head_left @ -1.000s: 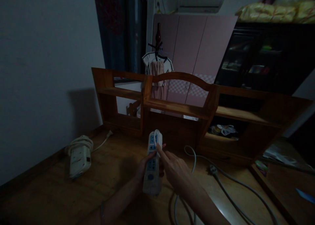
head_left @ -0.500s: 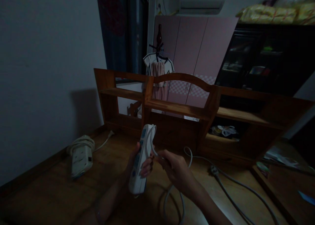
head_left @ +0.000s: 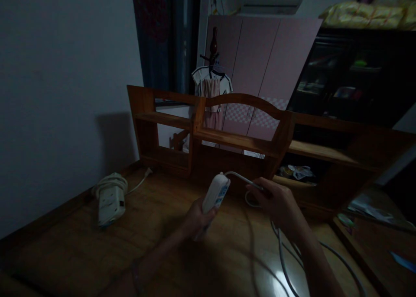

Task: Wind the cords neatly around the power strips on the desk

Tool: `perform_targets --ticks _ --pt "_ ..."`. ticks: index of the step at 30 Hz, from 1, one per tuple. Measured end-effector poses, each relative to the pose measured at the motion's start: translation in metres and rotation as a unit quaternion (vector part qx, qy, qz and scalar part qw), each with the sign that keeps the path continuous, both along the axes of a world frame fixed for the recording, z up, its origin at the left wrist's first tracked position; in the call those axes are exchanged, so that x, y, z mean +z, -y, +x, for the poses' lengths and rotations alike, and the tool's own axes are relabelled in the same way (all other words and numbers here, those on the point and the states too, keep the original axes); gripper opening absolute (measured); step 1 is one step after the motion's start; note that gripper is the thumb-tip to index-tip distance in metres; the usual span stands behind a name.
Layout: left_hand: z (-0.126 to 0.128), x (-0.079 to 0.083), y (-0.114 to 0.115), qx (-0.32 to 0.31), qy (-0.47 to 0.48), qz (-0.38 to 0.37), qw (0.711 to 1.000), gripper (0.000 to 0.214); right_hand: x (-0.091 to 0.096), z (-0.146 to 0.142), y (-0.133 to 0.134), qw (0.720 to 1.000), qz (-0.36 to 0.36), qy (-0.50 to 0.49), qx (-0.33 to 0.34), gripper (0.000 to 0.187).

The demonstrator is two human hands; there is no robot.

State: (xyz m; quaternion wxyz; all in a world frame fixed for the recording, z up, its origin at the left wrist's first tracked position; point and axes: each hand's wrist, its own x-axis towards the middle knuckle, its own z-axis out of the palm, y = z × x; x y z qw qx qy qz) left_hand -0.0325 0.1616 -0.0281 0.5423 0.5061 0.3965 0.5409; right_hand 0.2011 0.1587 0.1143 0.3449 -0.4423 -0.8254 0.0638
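Observation:
A white power strip (head_left: pixel 213 194) with blue-marked sockets is tilted above the wooden bed board, its far end pointing up. My left hand (head_left: pixel 198 217) wraps round its lower half. From the strip's top end a grey-white cord (head_left: pixel 239 175) arcs across to my right hand (head_left: pixel 272 197), which pinches it with thumb and fingers. The rest of the cord (head_left: pixel 282 256) hangs from that hand and loops over the board to the right. The plug is not visible, hidden behind my right hand or arm.
A second power strip (head_left: pixel 111 204), its cord wound round one end, lies at the left by the wall, its plug (head_left: pixel 148 171) stretched out. Across the back stands a wooden shelf headboard (head_left: pixel 234 141). A plastic bag (head_left: pixel 300 172) sits in its right compartment.
My right hand has moved right and up, drawing the cord away from the strip. My left hand has moved right and turned the strip, so the cord no longer lies along it.

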Motion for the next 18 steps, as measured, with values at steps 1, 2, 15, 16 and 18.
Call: perform_targets --ticks 1,2,15,16,18 --pt "0.000 0.000 0.000 0.028 -0.075 0.052 0.995 0.055 0.001 0.004 0.000 0.999 -0.032 0.011 0.020 0.027" --pt "0.000 0.000 -0.001 0.053 -0.173 0.112 0.977 0.063 0.002 0.008 0.000 0.997 -0.066 0.024 0.041 0.029" --pt "0.013 0.001 0.004 0.173 -0.496 0.211 0.824 0.087 -0.007 0.007 -0.008 0.984 -0.143 0.031 0.102 0.037" --pt "0.013 0.001 0.004 0.173 -0.480 0.215 0.833 0.083 -0.008 0.005 -0.009 0.987 -0.131 0.022 0.095 0.036" --pt "0.015 -0.001 0.005 0.169 -0.449 0.218 0.850 0.071 -0.009 0.003 -0.011 0.991 -0.105 -0.001 0.079 0.036"
